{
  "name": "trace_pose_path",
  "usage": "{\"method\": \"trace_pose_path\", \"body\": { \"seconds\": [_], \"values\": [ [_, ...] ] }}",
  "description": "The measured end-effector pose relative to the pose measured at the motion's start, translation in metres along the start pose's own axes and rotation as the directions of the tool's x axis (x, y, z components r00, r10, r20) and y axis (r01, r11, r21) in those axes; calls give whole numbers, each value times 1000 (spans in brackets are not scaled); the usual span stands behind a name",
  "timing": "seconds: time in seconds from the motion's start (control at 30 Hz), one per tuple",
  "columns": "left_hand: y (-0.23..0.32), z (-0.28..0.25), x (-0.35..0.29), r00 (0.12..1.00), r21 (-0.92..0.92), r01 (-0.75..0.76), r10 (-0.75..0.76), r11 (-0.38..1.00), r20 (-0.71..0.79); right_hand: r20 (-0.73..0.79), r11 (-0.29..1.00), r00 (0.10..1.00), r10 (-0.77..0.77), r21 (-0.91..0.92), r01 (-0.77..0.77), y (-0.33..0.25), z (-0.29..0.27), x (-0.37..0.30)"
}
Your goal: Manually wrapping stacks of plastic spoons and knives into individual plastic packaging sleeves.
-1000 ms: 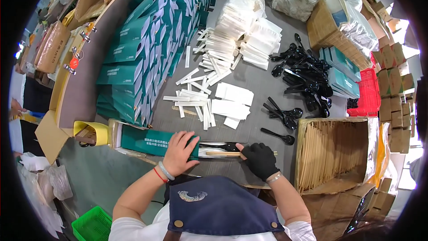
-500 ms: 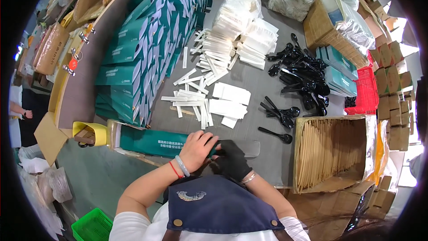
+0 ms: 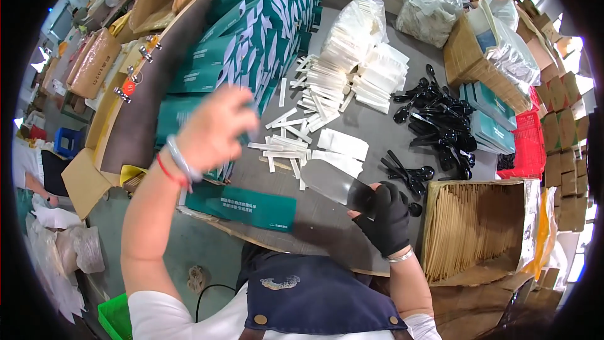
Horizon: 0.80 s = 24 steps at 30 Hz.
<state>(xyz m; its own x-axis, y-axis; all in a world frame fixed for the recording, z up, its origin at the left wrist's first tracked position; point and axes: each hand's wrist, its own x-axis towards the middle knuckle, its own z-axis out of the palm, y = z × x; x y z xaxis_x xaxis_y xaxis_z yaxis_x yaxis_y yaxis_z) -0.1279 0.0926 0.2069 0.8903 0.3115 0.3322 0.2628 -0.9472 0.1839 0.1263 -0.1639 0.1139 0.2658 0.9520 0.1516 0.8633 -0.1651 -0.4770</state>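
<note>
My left hand (image 3: pixel 217 127) is raised and smeared by motion in front of the standing row of green bags (image 3: pixel 251 44). Its fingers look half curled and apart, with nothing visible in them. In my black-gloved right hand (image 3: pixel 385 217) is a long, flat, translucent grey piece with a rounded end (image 3: pixel 330 182), gripped at its dark end. That piece slants up and left over the white packets (image 3: pixel 343 143). A flat green bag (image 3: pixel 242 206) lies along the table's front edge, between my two arms and touched by neither hand.
Thin white paper strips (image 3: pixel 280 149) and a bagged pile of white packets (image 3: pixel 352 56) lie mid-table. Black plastic spoons (image 3: pixel 440 119) are heaped to the right. An open carton of thin brown sheets (image 3: pixel 475 233) stands front right, near a red basket (image 3: pixel 528 145). Another person (image 3: pixel 500 0) is far right.
Both hands were together at the green bag's right end. My left hand has lifted up and left; my right has moved right, now holding up the translucent piece. My view has shifted slightly.
</note>
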Motion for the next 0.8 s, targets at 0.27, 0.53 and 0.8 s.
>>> {"method": "trace_pose_path", "body": {
  "seconds": [0.27,0.53,0.8],
  "values": [
    [106,155,-105,801,-92,597,-598,797,16,179,992,983,-38,-115,59,5,16,-31],
    [108,190,-121,689,-215,721,-715,659,118,338,980,939,-67,-154,126,13,25,-42],
    [94,182,-107,820,-218,568,-568,794,66,176,972,957,-232,71,223,-16,92,-23]
  ]
}}
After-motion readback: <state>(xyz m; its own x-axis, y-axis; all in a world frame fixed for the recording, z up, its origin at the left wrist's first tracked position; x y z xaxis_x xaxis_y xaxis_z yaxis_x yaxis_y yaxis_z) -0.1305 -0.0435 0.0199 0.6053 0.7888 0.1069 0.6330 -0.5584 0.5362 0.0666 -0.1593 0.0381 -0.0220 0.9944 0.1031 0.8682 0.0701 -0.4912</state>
